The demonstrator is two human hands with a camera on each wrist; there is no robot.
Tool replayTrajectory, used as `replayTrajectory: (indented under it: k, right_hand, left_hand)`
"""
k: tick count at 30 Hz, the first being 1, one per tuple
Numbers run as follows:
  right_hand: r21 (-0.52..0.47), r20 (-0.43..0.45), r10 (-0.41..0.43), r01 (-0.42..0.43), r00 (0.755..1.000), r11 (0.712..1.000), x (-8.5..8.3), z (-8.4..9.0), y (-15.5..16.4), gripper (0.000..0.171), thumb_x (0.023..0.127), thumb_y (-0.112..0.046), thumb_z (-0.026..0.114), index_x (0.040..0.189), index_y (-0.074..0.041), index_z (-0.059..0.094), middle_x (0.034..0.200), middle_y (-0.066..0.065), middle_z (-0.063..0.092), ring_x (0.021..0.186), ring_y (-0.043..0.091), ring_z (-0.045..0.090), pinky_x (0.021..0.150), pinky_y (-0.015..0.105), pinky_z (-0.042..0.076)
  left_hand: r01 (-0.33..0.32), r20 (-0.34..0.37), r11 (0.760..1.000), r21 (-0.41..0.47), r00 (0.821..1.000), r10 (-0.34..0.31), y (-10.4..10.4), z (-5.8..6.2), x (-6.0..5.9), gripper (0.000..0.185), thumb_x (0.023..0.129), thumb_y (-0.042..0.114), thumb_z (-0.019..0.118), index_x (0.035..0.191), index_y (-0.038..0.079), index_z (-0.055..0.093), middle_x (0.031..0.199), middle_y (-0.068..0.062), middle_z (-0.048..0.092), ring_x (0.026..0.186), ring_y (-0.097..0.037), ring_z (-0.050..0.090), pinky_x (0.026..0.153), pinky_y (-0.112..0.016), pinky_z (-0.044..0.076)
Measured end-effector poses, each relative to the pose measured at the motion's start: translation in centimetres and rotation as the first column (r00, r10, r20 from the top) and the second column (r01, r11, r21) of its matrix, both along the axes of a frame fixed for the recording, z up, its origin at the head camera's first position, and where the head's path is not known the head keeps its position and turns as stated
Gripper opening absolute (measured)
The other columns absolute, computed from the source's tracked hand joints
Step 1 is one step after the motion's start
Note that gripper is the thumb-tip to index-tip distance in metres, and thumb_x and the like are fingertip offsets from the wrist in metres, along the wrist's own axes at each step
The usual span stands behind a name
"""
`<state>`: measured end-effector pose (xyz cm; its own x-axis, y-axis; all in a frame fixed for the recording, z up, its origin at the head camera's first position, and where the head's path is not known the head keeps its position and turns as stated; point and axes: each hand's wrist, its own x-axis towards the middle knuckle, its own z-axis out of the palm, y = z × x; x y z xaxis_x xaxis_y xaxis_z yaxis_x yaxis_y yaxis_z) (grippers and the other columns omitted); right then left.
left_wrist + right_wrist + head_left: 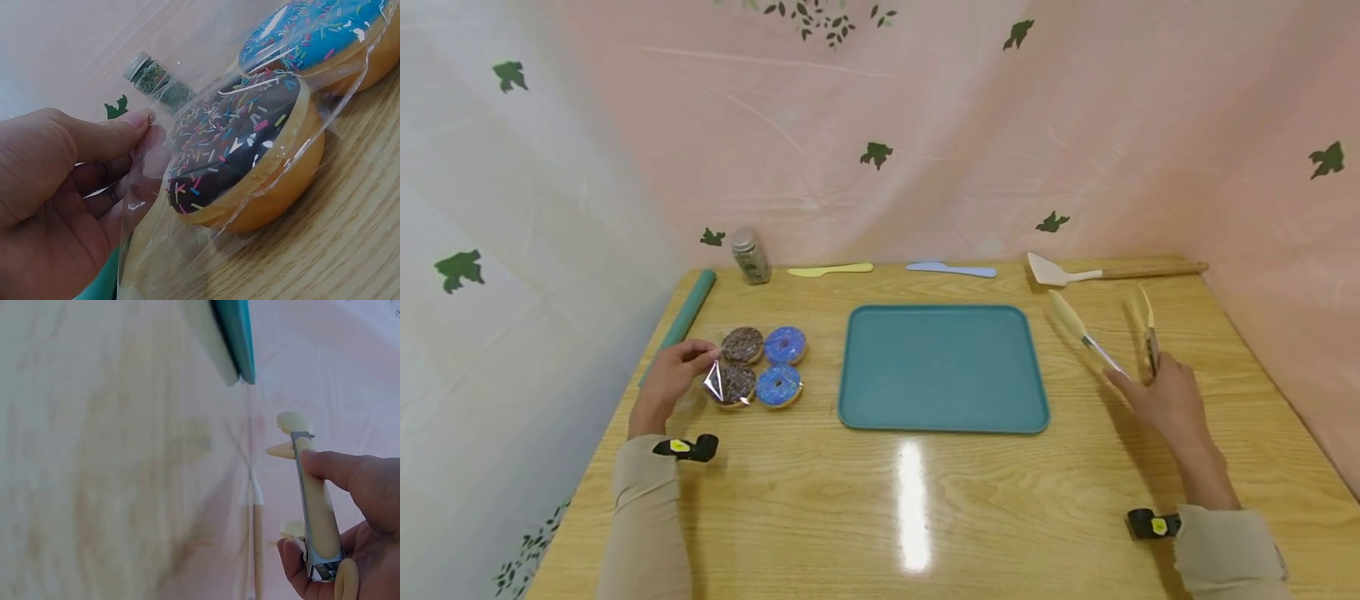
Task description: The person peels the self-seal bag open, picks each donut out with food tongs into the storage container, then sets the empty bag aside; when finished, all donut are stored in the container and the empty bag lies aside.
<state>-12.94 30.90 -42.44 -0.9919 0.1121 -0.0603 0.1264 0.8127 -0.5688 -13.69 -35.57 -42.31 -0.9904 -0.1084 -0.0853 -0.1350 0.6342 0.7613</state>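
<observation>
My left hand (670, 379) pinches the edge of a clear plastic bag (147, 187) between thumb and fingertips. Inside the bag are two chocolate donuts (742, 344) and two blue donuts (785, 345), all with sprinkles, lying on the table at the left. In the left wrist view, one chocolate donut (240, 147) sits just beyond the fingers. My right hand (1172, 404) grips a pair of tongs (317, 506) with cream tips and metal arms. The tongs' arms are spread apart, above the table to the right of a teal tray (943, 367).
Left of the donuts lies a green roll (691, 310). Along the back edge are a spice jar (751, 257), a yellow knife (831, 270), a blue knife (951, 269) and a spatula (1120, 272) with a wooden handle. Fabric walls (925, 100) border the table.
</observation>
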Motion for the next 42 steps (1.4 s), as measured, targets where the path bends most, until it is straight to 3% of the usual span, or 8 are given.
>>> replayTrajectory:
  k: [4,9,15,20,27,35,42]
  right_hand:
    - [0.011,-0.115,0.052,-0.051,0.992,0.999,-0.4,0.7,-1.1,0.057,0.091,-0.050,0.059,0.095,0.006,0.047,0.072,0.014,0.047,0.058,0.024,0.043,0.046,0.032,0.034]
    - [-0.002,-0.187,0.135,-0.137,0.973,0.991,-0.9,1.5,-3.3,0.052,0.090,-0.045,0.063,0.099,0.004,0.050,0.084,0.020,0.050,0.070,0.030,0.048,0.053,0.032,0.034]
    - [-0.011,-0.224,0.234,-0.242,0.946,0.970,-1.6,2.0,-6.5,0.059,0.089,-0.042,0.066,0.120,0.005,0.049,0.092,0.023,0.050,0.076,0.031,0.047,0.057,0.032,0.036]
    - [-0.006,-0.218,0.302,-0.311,0.928,0.950,-1.7,2.1,-9.0,0.074,0.088,-0.043,0.066,0.137,0.007,0.042,0.104,0.025,0.050,0.072,0.026,0.046,0.056,0.031,0.037]
    - [0.018,-0.215,0.415,-0.421,0.884,0.907,-1.8,1.6,-12.2,0.072,0.087,-0.040,0.069,0.137,0.006,0.045,0.095,0.015,0.052,0.073,0.021,0.046,0.058,0.029,0.038]
    - [0.035,-0.155,0.518,-0.520,0.841,0.854,-2.0,1.6,-15.9,0.071,0.087,-0.040,0.069,0.140,0.001,0.045,0.100,0.015,0.056,0.075,0.019,0.047,0.062,0.031,0.039]
    - [0.099,-0.094,0.622,-0.615,0.777,0.783,-2.4,1.7,-18.7,0.066,0.089,-0.040,0.067,0.139,-0.003,0.048,0.108,0.013,0.060,0.070,0.012,0.048,0.060,0.029,0.040]
  left_hand:
    - [-0.004,0.004,1.000,-0.001,1.000,0.004,-0.1,-0.1,0.0,0.040,0.100,0.031,0.051,0.117,-0.004,0.059,0.113,-0.018,0.059,0.086,0.003,0.051,0.076,-0.019,0.048]
    - [-0.005,0.015,1.000,-0.003,1.000,0.005,-0.2,-0.2,-0.1,0.042,0.100,0.033,0.050,0.119,-0.003,0.058,0.115,-0.019,0.058,0.087,0.000,0.051,0.076,-0.018,0.047]
    - [-0.009,0.037,1.000,0.009,0.999,0.009,-0.1,0.0,-0.1,0.043,0.100,0.034,0.049,0.120,-0.002,0.057,0.116,-0.018,0.058,0.091,-0.005,0.053,0.078,-0.021,0.047]
    - [0.002,0.043,0.999,0.033,0.999,-0.003,-0.1,0.0,-0.1,0.043,0.100,0.033,0.049,0.121,-0.004,0.056,0.116,-0.020,0.057,0.093,-0.007,0.055,0.081,-0.024,0.050]
    - [-0.011,0.048,1.000,0.021,0.999,0.010,-0.3,-0.3,-0.3,0.043,0.100,0.035,0.050,0.121,-0.003,0.057,0.112,-0.014,0.058,0.094,-0.008,0.056,0.081,-0.025,0.050]
    - [0.002,0.042,1.000,0.024,0.999,-0.003,-0.3,-0.1,-0.2,0.044,0.100,0.034,0.050,0.121,-0.003,0.057,0.114,-0.017,0.058,0.092,-0.006,0.055,0.078,-0.023,0.049]
    - [-0.002,0.038,1.000,0.024,0.999,0.001,-0.3,-0.2,-0.2,0.043,0.099,0.034,0.050,0.120,-0.003,0.057,0.110,-0.014,0.059,0.088,-0.003,0.054,0.078,-0.022,0.049]
